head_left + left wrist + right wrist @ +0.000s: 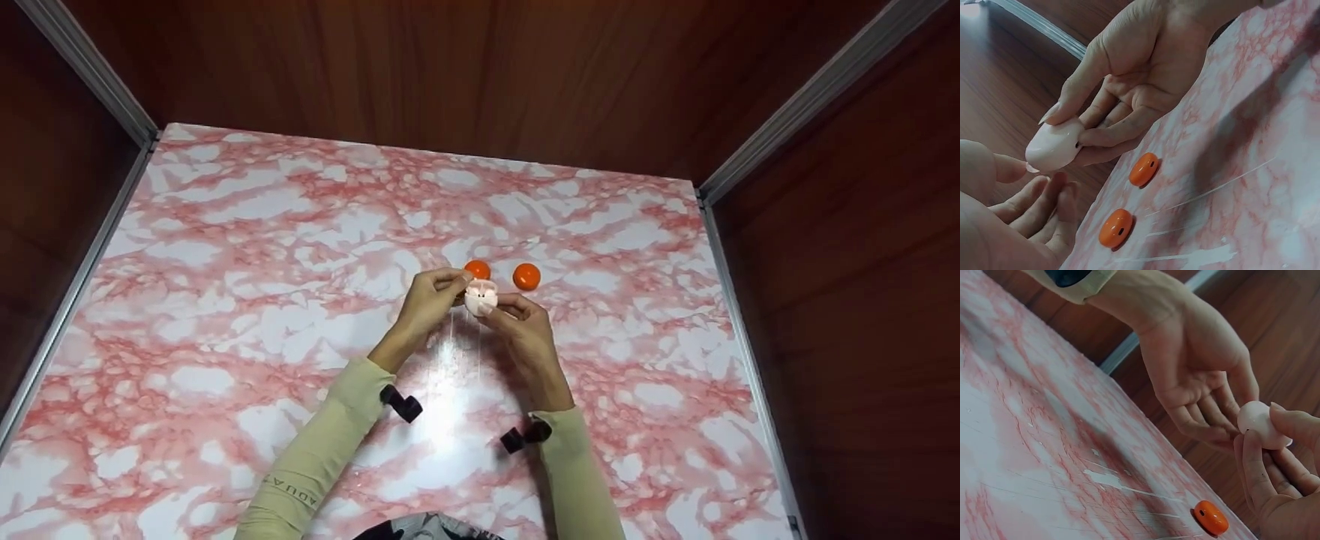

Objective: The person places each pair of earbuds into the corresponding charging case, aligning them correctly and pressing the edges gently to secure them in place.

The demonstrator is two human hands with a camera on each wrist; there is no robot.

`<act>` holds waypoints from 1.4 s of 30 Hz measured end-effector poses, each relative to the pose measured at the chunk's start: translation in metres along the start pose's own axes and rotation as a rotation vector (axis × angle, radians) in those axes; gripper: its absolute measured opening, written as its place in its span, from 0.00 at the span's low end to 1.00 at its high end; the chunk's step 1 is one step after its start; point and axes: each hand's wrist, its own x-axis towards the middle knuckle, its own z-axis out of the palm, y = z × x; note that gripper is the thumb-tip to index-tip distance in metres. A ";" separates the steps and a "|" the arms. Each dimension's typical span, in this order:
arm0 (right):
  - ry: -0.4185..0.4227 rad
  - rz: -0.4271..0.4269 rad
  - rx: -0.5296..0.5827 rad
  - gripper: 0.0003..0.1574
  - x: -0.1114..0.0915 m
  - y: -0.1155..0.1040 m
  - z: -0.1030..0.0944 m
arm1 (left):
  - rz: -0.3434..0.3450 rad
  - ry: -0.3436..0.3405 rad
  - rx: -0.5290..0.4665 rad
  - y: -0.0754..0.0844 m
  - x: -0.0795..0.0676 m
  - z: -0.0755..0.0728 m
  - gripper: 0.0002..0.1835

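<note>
A pale pink earbud case (481, 303) is held up between both hands above the table, its lid raised and the inside showing in the head view. My right hand (531, 334) grips its body, the thumb in front and the fingers curled behind, as the left wrist view shows. From the other side, my left hand (429, 300) pinches the lid edge with thumb and fingertips. Just beyond the case lies one orange earbud case (475, 268), partly covered by the hand and lid. Another orange earbud case (526, 277) rests to its right. Both orange ones look closed.
The table (247, 300) has a red-and-white marbled top with a glossy reflection near the front. Dark wooden panels (420, 75) wall it at the back and both sides, with metal rails (731, 300) along the corners. Black wrist cameras (405, 406) stick out from the sleeves.
</note>
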 end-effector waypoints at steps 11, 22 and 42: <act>-0.006 -0.013 -0.006 0.20 -0.001 0.003 0.001 | -0.098 -0.057 -0.191 -0.007 -0.004 0.008 0.19; -0.011 -0.016 0.018 0.17 -0.001 0.004 0.000 | -0.064 -0.098 -0.224 -0.007 -0.005 0.008 0.17; 0.016 0.014 0.054 0.08 0.001 0.005 0.000 | 0.000 -0.159 -0.064 -0.011 -0.007 0.002 0.19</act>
